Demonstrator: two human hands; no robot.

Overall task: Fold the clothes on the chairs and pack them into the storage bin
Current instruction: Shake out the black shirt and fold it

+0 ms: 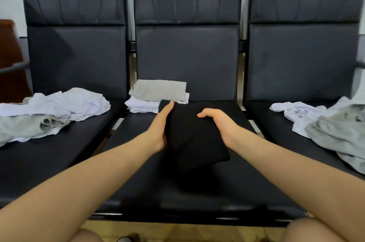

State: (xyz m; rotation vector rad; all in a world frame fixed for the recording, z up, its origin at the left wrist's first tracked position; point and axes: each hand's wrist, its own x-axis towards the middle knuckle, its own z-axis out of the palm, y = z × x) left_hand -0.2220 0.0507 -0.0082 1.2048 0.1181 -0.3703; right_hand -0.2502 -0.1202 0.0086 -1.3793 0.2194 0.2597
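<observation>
Three black padded chairs stand in a row against a pale wall, the middle chair (207, 188) bearing one stack of two folded garments (158, 95), grey upon white. Two loose heaps lie apart: one heap (53, 111) left, one (325, 125) right. Above the middle seat, the left hand (161, 125) and right hand (219, 123) clasp one folded black garment (193, 135), fingers curled round its sides, its long axis running away from the person, tilted slightly left.

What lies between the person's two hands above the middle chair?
A folded black garment, gripped by the left hand and right hand, as the head view shows.
</observation>
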